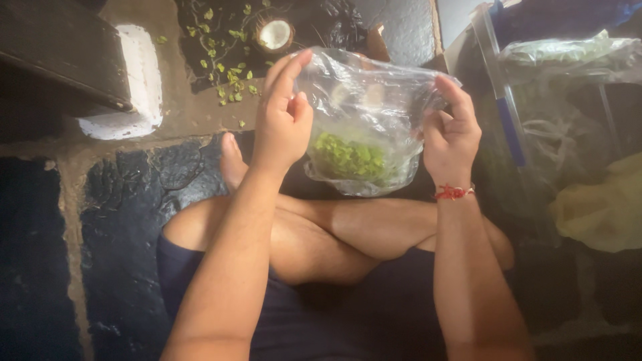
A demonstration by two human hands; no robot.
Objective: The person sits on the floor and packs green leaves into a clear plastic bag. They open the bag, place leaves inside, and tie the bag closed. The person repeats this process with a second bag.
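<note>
A clear plastic bag [364,100] hangs in front of me above my crossed legs. Small green leaves [348,159] fill its bottom. My left hand [282,120] pinches the bag's left upper edge between thumb and fingers. My right hand [451,134], with a red thread at the wrist, grips the right upper edge. Both hands hold the bag's mouth stretched between them.
Stripped stems and loose green leaves [224,47] lie on a black sheet ahead, beside half a coconut [275,33]. A white block [134,80] sits at the left. Plastic bags [568,60] and a yellow bag [602,207] are piled at the right. The floor is dark stone.
</note>
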